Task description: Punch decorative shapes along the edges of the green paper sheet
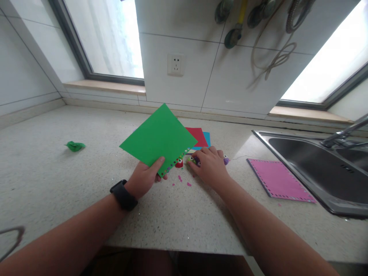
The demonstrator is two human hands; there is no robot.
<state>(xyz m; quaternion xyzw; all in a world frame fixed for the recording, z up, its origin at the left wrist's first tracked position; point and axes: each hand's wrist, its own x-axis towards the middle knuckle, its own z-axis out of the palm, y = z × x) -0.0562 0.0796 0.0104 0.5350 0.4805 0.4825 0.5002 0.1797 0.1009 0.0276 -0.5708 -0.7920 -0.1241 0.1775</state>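
Observation:
My left hand [145, 177] pinches the near corner of a green square paper sheet [158, 137] and holds it tilted above the counter. A row of small punched holes runs along the sheet's right edge. My right hand [209, 165] rests on the counter just right of the sheet, its fingers over a small purple punch [196, 160]. A small red punch with eyes [179, 163] lies between my hands. Pink paper bits [180, 179] are scattered in front of it.
Red [197, 135] and blue [206, 137] sheets lie behind my right hand. A pink sheet with a punched border [278, 179] lies beside the steel sink [316, 161]. A crumpled green scrap [74, 145] sits at the left. Utensils hang on the tiled wall [235, 34].

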